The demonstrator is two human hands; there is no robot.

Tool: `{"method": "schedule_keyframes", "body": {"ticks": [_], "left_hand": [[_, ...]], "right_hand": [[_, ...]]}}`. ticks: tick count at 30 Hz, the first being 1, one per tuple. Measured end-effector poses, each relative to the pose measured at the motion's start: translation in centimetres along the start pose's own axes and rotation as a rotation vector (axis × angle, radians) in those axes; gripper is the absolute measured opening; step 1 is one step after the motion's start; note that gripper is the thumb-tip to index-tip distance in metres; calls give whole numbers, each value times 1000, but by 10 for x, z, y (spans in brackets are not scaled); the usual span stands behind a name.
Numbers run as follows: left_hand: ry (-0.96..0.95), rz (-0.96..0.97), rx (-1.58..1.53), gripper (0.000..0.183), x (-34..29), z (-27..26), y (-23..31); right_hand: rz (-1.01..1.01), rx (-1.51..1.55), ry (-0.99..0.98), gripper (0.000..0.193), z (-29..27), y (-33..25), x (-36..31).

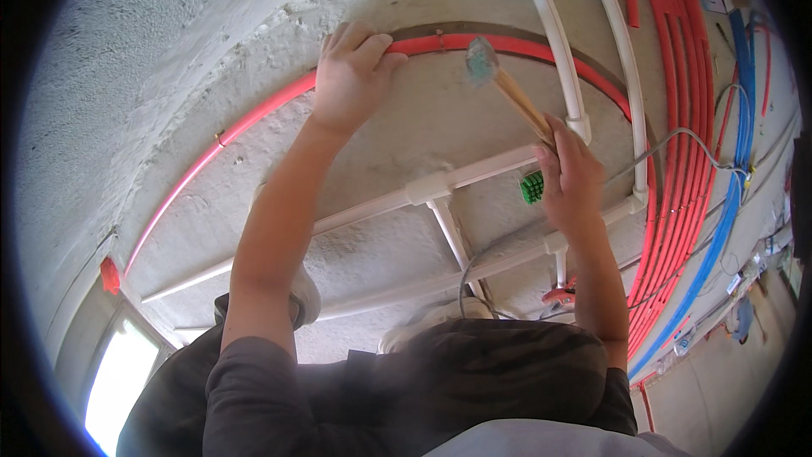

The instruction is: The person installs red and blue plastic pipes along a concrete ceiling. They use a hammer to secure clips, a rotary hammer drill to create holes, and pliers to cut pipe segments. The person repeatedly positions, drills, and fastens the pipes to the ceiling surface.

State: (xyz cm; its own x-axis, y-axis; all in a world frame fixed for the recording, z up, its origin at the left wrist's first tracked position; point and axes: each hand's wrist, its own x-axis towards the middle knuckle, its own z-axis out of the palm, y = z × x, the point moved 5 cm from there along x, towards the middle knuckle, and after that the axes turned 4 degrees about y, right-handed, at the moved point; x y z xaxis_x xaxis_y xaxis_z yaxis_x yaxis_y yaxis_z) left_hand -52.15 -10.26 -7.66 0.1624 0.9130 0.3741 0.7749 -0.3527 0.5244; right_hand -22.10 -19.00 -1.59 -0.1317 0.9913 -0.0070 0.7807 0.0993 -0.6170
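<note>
A long red pipe [279,100] curves along the rough concrete surface, with small metal clips around it in places. My left hand [351,76] is closed over its upper stretch, fingers curled at the pipe; whether a small piece is pinched there too is hidden. My right hand [575,173] grips the wooden handle of a hammer [523,103]. The hammer's worn, greenish-grey head is raised a little right of my left hand, close to the pipe. Against the right hand's fingers sits a green knobbly piece [531,187], which that hand seems to hold as well.
White pipes [372,210] with tee fittings cross below the red pipe. Bundled red pipes [677,135] and blue pipes [737,118] run along the right, with a grey cable [689,133] looping over them. A wall [127,76] rises at left, and a bright window [118,377] stands lower left.
</note>
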Motion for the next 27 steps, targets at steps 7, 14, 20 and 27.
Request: {"method": "schedule_keyframes", "body": {"ticks": [7,14,20,27], "left_hand": [[76,67,40,21,-4,12,1],[55,-23,30,20,0,10,3],[73,-88,4,19,-2,12,1],[96,-79,-30,18,0,15,-2]], "right_hand": [[-93,-197,-141,39,7,10,20],[-159,-39,-16,35,-16,-32,31],[76,-321,-364,29,27,-27,61],[-248,-47,-5,31,-7,-29,54]]}}
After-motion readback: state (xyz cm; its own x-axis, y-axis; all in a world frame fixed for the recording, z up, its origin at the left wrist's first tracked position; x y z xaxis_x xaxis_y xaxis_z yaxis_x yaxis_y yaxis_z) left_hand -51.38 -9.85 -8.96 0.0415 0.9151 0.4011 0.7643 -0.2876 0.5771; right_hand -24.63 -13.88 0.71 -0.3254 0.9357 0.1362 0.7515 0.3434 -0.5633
